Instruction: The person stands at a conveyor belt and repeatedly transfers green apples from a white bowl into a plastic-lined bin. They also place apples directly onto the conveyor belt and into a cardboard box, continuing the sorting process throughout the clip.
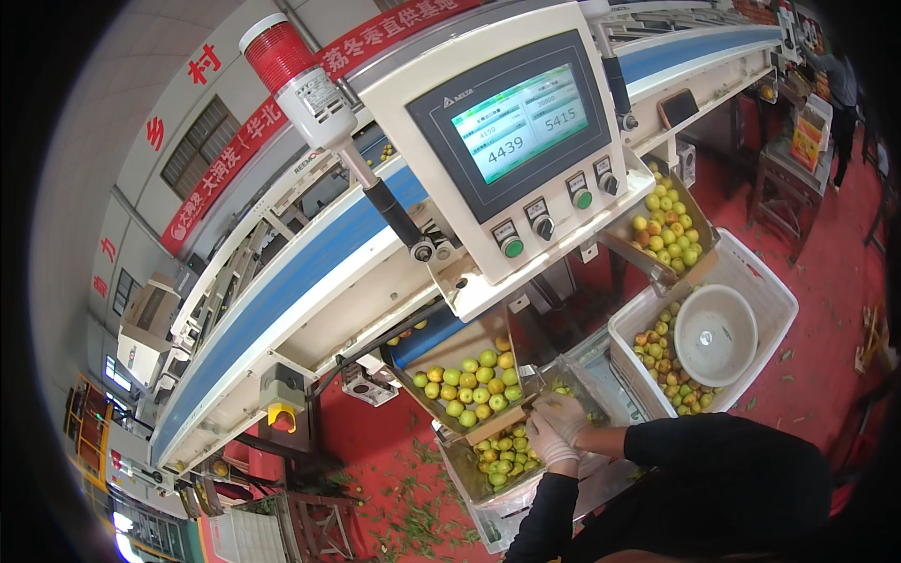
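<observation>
Both my hands wear pale thin gloves and meet at the chute's right corner, above the box below it. My left hand (pixel 549 440) lies by the near side, beside green and reddish jujubes (pixel 503 457) in the lined cardboard box. My right hand (pixel 563 415) is just beyond it, close to a clear plastic liner (pixel 581 383). The fingers overlap and what they hold, if anything, is hidden. Just above is the cardboard-lined chute (pixel 433 412), its floor covered with yellow-green jujubes (pixel 468 380).
A white crate (pixel 771 302) at right holds more jujubes and a white round basin (pixel 714 334). A second chute with jujubes (pixel 669 225) overhangs it. The control panel (pixel 514 127) and blue conveyor belt (pixel 303 260) stand ahead. Leaves litter the red floor (pixel 394 485). A person (pixel 838 91) stands far right.
</observation>
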A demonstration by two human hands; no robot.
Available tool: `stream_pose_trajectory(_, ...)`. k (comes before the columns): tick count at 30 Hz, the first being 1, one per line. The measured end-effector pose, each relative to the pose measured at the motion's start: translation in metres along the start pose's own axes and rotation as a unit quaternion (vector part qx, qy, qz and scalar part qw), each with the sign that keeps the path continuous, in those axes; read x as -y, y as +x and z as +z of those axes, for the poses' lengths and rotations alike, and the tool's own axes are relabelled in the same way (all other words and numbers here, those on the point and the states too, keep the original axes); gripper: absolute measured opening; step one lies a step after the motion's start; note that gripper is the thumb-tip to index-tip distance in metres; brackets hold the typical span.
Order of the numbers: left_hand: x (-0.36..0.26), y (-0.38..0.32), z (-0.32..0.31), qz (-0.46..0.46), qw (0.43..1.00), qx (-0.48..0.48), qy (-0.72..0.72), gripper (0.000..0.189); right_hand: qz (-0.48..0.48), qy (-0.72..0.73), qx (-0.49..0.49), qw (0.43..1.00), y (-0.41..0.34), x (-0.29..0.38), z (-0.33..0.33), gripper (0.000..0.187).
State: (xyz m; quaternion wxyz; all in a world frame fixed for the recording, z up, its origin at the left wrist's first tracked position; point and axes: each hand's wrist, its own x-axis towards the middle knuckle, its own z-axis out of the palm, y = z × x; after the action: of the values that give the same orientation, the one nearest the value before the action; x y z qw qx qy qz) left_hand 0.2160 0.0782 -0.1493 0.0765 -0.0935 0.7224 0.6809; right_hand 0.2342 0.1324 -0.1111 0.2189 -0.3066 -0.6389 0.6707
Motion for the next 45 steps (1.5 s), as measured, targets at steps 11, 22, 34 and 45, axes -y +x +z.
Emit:
stream_pose_trajectory(11,0.004,0.015,-0.015,-0.177,0.959,0.075,-0.207,0.033,0.082,0.027,-0.024,0.996,0.005,0.008,-0.006,0.031)
stream_pose_trajectory(22,-0.03,0.031,-0.044,-0.37,0.844,0.284,-0.264,0.022,0.215,0.125,0.052,0.967,0.019,0.014,-0.02,0.033)
stream_pose_trajectory(34,0.007,0.095,-0.082,-0.04,0.937,0.263,0.227,0.061,0.191,0.052,0.056,0.979,0.01,0.051,-0.052,0.029)
stream_pose_trajectory(45,-0.062,0.04,-0.109,-0.046,0.939,0.333,0.07,0.033,0.264,0.286,0.082,0.918,-0.011,0.047,-0.147,0.018)
